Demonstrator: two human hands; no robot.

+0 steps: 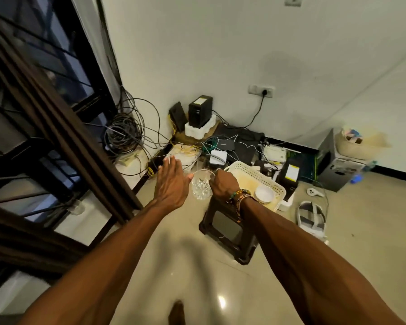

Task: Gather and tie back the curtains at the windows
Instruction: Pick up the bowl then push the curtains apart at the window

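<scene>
A dark brown curtain (63,127) hangs in folds at the left, in front of a barred window (56,57). My right hand (223,184) grips a clear cut-glass tumbler (201,186) above a dark plastic stool (230,233). My left hand (171,181) is spread flat with fingers apart, just left of the glass and to the right of the curtain's lower edge. Neither hand touches the curtain. Beaded bracelets circle my right wrist.
A cream plastic basket (267,181) holding a white bowl (264,193) sits on the stool. Coiled cables (122,134), routers and black boxes (199,111) crowd the corner. A white headset (311,218) lies on the tiled floor at right, near a grey box (338,165).
</scene>
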